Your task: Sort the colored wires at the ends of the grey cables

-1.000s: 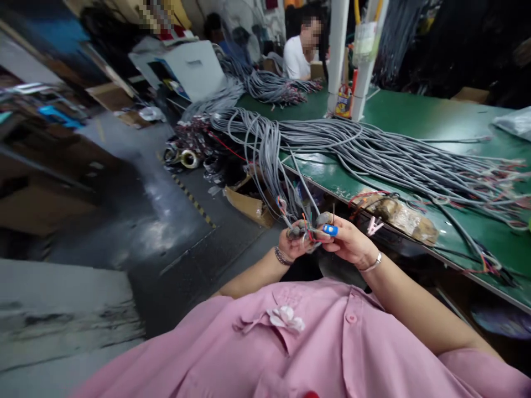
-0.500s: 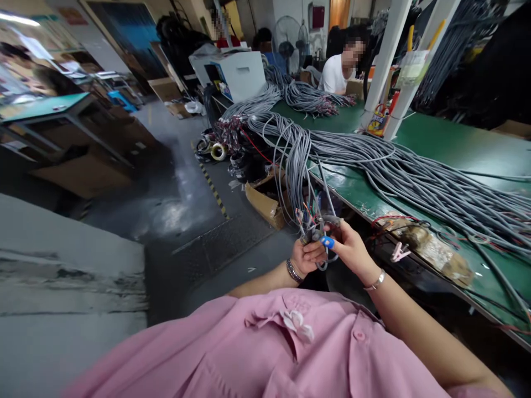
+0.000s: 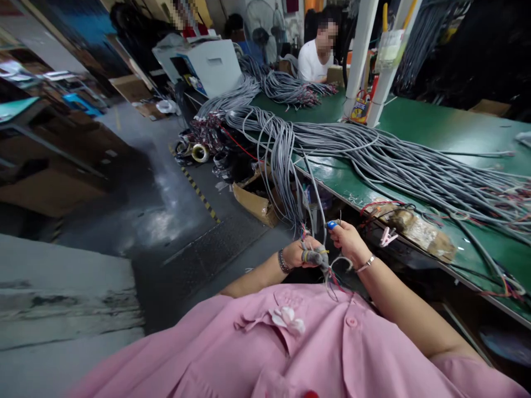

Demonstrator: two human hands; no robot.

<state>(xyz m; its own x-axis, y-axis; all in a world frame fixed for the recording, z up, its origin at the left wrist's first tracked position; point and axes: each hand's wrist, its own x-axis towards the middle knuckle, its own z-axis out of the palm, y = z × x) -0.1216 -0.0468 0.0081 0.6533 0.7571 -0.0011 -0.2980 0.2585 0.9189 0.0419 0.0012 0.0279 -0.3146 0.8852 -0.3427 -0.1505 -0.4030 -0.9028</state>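
My left hand (image 3: 305, 254), with grey finger covers on its fingers, is closed round the end of a grey cable (image 3: 318, 193). Thin coloured wires (image 3: 335, 279) spread out below its fingers. To its right, my right hand (image 3: 347, 241) is pinched shut beside the cable, with a blue wrap on the thumb. What lies between its fingertips is too small to make out. A pale loop of wire (image 3: 344, 261) curves under the right hand. Behind my left hand hangs a bundle of grey cables (image 3: 286, 182) from the table edge.
The green table (image 3: 415, 119) carries long heaps of grey cable (image 3: 398, 155). A pink clip (image 3: 388, 236) and a taped brown bundle (image 3: 418, 229) lie at its near edge. An open cardboard box (image 3: 253, 202) stands on the floor. A co-worker (image 3: 317, 58) in white sits across.
My hands have moved apart; the right one has risen away from the left. Coloured wires now show below my left hand. The view has turned slightly right.
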